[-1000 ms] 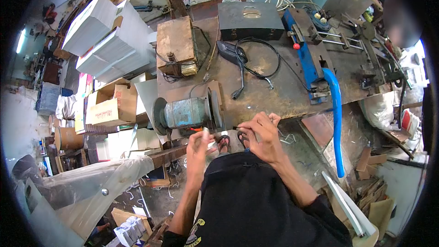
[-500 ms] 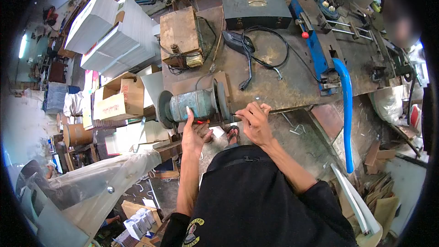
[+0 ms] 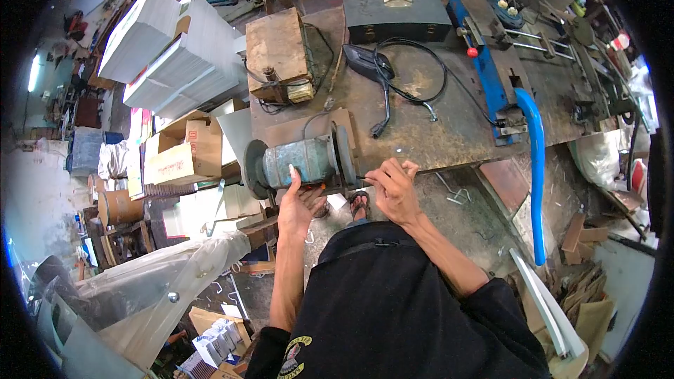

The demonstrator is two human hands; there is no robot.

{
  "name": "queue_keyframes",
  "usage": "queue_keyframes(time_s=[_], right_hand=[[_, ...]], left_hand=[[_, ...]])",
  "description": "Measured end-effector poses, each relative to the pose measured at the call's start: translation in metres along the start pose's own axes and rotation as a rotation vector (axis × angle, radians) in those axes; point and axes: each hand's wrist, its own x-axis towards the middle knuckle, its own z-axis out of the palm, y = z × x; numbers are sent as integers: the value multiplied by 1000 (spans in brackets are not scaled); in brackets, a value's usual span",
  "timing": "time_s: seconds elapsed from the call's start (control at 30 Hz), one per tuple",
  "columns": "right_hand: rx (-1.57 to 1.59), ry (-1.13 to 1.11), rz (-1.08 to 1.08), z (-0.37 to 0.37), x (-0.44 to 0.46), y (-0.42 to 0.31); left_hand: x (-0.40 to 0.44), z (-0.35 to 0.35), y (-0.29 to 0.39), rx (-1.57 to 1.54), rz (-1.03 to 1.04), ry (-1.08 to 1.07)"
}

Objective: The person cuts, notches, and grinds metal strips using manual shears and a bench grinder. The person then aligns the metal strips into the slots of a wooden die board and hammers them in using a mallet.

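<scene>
A bench grinder [image 3: 300, 160] with a worn green housing and a wheel at each end sits at the front edge of the workbench. My left hand [image 3: 298, 209] is at its near side, thumb raised against the housing and fingers spread below it; whether the fingers touch the underside is unclear. Just right of the right-hand wheel [image 3: 342, 156], my right hand [image 3: 394, 189] is closed in a pinch. A small dark tip shows between its fingertips and the wheel, too small to name.
On the workbench [image 3: 411, 137] lie a black corded tool [image 3: 368, 63], a wooden box [image 3: 277, 49] and a dark metal case [image 3: 397, 10]. A blue machine [image 3: 484, 63] with a long blue handle [image 3: 535, 182] stands right. Stacked white sheets [image 3: 189, 56] and a cardboard box [image 3: 186, 154] are left.
The view has shifted slightly. A person at the upper right edge is out of sight now. Both my hands keep nearly the same places at the grinder.
</scene>
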Motion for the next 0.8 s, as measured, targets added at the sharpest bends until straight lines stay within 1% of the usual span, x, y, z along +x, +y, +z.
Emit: queue_keyframes(time_s=[0.17,0.33,0.8], right_hand=[[-3,-6,-5,0,0,-1],[-15,-11,-2,0,-2,-1],[-51,-24,-10,3,-3,-2]], left_hand=[[5,-6,-4,-23,-7,-2],[0,-4,-3,39,43,-34],[-2,1,-1,36,34,13]])
